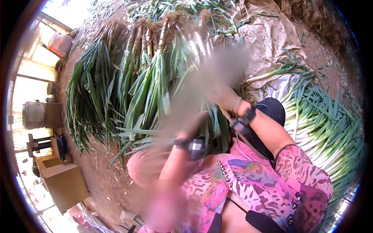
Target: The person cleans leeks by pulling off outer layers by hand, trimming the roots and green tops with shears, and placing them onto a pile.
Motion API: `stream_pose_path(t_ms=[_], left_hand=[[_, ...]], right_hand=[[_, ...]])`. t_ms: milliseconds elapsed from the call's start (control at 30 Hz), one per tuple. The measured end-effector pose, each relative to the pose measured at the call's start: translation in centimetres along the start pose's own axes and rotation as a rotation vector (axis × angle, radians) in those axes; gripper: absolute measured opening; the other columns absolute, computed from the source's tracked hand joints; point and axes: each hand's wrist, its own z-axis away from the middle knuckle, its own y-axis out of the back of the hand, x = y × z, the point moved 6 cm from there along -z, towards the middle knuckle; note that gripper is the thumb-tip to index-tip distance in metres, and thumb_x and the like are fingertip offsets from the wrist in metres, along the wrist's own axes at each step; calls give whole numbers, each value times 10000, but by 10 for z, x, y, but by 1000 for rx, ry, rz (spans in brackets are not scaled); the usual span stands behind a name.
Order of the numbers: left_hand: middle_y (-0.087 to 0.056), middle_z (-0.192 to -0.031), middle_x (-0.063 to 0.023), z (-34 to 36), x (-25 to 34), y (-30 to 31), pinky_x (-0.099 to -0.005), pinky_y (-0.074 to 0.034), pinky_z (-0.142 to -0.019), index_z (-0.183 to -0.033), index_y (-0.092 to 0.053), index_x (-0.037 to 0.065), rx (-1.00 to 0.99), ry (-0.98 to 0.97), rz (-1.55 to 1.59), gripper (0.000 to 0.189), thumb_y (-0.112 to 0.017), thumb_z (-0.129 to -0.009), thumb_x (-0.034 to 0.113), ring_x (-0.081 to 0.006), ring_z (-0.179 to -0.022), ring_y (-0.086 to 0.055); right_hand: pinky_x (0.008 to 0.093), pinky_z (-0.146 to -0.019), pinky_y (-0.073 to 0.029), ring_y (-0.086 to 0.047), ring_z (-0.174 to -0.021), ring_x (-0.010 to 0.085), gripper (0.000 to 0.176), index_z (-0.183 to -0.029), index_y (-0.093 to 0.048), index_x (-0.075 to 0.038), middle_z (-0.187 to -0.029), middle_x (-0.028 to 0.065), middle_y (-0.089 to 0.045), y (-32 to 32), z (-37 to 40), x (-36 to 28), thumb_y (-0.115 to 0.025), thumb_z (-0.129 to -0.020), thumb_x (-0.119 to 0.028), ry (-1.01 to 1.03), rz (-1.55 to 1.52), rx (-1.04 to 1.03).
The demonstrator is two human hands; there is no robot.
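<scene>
My left hand [192, 124] reaches up over the leek leaves in the middle of the view. A grey-brown blur covers much of it, so its fingers do not show clearly. My right hand [227, 99], in a pale glove, is a little further up and to the right. Its fingers run into the same blur, and what it may hold is hidden. Green leek leaves [218, 128] hang below and between the two hands. Left of my hands lie untrimmed leeks [155, 73] with brown roots at the top and long leaves toward me.
A large pile of cleaned leeks [311, 136], white stems inward, lies on the right. Crumpled sheeting [268, 42] covers the ground at upper right. Leaf scraps [167, 9] lie along the top. A cardboard box [64, 182] and a metal container [34, 115] stand at left.
</scene>
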Motion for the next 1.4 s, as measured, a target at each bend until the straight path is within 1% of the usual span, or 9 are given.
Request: stream_pose_path(t_ms=[267,467,633,833,967,1133,1233,1267,1400], left_hand=[[-711,-974,-73,-25,-20,17,-309,-572,-763,-1147,-659,19,-61,-104,123,316,-583,-1014,295,-167,-823,-688],[-708,-995,-72,8,-31,-38,-297,-571,-747,-1177,-636,17,-223,122,383,320,-592,-1019,292,-162,-815,-693],[-706,-1003,-77,7,-40,-36,-297,-580,-753,-1201,-595,-3,-115,69,348,310,-592,-1025,252,-158,-831,-694],[-696,-963,-36,11,-30,-48,-262,-541,-726,-1129,-636,15,-87,61,260,308,-623,-1009,298,-108,-783,-644],[-723,-925,-27,2,-3,-46,-278,-536,-734,-1141,-687,-16,-290,97,-506,400,-710,-955,338,-105,-802,-643],[-731,-1080,-189,-7,157,24,-357,-547,-846,-1209,-669,-32,337,-528,-688,497,-730,-892,345,-263,-939,-707],[-665,-1219,-275,-43,194,101,-468,-512,-973,-1344,-550,-26,868,-298,-1298,653,-699,-866,392,-411,-1151,-639],[-661,-1220,-285,-69,177,133,-462,-509,-980,-1329,-562,-35,728,-20,-1195,720,-742,-817,438,-416,-1145,-640],[-677,-1194,-227,-86,140,162,-391,-532,-917,-1232,-624,-61,531,-55,-1018,700,-753,-757,437,-298,-1069,-676]], right_hand=[[449,-814,-519,-658,-922,428,452,-1180,-611,-25,-947,241,-674,6,116,-14,-664,-853,-332,-211,19,-119],[460,-809,-530,-683,-889,408,410,-1062,-638,-20,-920,250,-698,30,28,9,-632,-865,-379,-153,79,77],[453,-816,-552,-705,-886,404,411,-1062,-684,-3,-900,269,-703,65,-49,-46,-605,-878,-362,-865,-42,-230],[455,-831,-550,-702,-923,413,479,-1094,-670,17,-942,257,-711,27,-79,20,-634,-850,-394,-175,200,-89],[459,-840,-532,-679,-956,423,482,-1070,-657,9,-983,263,-698,21,-38,30,-651,-838,-413,-190,234,-71],[488,-824,-506,-663,-918,440,427,-982,-628,-9,-909,272,-679,21,18,17,-662,-836,-408,-188,197,-98],[485,-816,-509,-669,-908,434,426,-1036,-610,-10,-903,272,-682,16,45,6,-661,-849,-390,-170,127,-131],[487,-808,-511,-673,-893,436,438,-1077,-602,-3,-897,271,-685,13,48,6,-661,-853,-375,-187,143,-153],[483,-810,-517,-675,-889,436,465,-1125,-603,0,-891,264,-690,6,50,21,-662,-846,-367,-216,76,-144]])
